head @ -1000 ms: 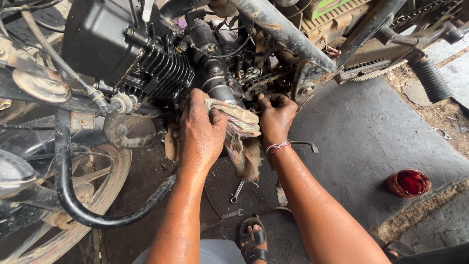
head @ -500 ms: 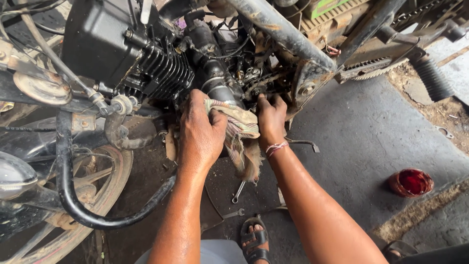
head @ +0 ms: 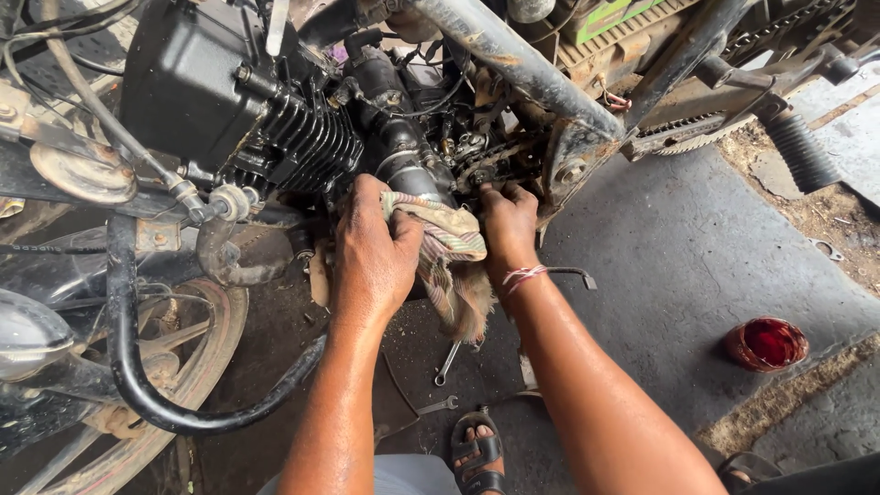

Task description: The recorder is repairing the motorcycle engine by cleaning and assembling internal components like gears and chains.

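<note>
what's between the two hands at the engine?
A striped rag, in the head view: the left hand grips its near end, and it drapes down beside the right hand, whose fingertips are at the engine.

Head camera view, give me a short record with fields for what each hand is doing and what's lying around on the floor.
setting: motorcycle engine with black cooling fins, seen from above
left hand: left hand grips a striped rag against the engine
right hand: right hand with fingertips pressed into the engine parts beside the rag; thread band at the wrist
floor tools: two wrenches on the oily concrete below the hands
other: small red container on the floor at right; sandalled foot at the bottom edge; front wheel at left
</note>
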